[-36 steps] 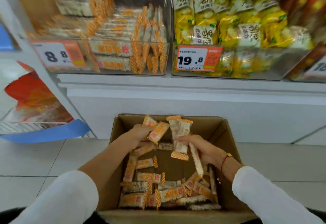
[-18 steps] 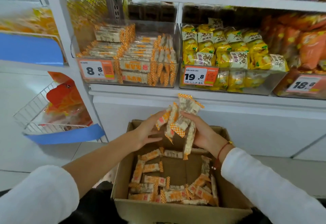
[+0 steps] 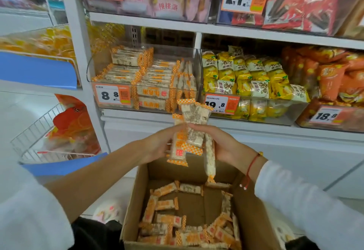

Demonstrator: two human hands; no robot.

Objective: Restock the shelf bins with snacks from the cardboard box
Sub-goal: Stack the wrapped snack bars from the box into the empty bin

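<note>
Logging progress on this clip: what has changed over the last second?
Both hands, left hand and right hand, lifted the bundle of snack bars out of the cardboard box up toward the 8.8 bin. Both keep gripping it. Loose bars remain in the box.

Both hands are raised together, left hand (image 3: pixel 157 143) and right hand (image 3: pixel 222 145) curled inward, palms facing each other.

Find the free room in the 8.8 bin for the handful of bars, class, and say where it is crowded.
The clear bin has room up top: above the right-hand stacks and upright bars, beside the taller left stack. Lower down it is packed. Both hands hold the bars.
</note>
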